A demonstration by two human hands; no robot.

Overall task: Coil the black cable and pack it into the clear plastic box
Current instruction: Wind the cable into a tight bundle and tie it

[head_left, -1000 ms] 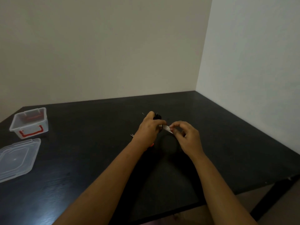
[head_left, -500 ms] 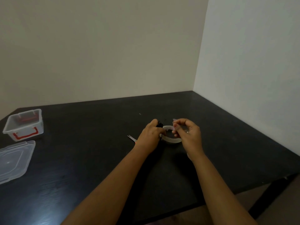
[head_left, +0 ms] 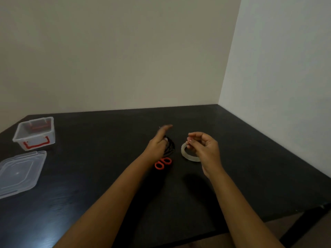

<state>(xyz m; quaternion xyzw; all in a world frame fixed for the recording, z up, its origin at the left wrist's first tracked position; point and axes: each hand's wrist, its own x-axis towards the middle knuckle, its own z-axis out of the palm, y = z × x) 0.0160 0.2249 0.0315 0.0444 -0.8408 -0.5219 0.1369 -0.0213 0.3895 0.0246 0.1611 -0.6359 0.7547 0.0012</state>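
The black cable [head_left: 170,147] is bundled into a small coil at mid-table, and my left hand [head_left: 158,142] grips it from the left with the index finger stretched forward. A pale bit of tape shows at the thumb. My right hand [head_left: 204,149] is a little to the right, its fingertips pinched at the top edge of a clear tape roll [head_left: 186,153], which it partly hides. The clear plastic box [head_left: 34,135], open and with red clasps, stands at the far left. Its lid [head_left: 19,172] lies in front of it.
Orange-handled scissors [head_left: 162,163] lie just in front of the coil, next to my left wrist. The black table [head_left: 259,167] sits in a corner, with walls behind and to the right. Its front edge and one leg show at the lower right.
My hands, close together over the coil before, have drawn apart, with the right one taking the tape roll to the right. The left index finger has straightened. The scissors' handles now show.
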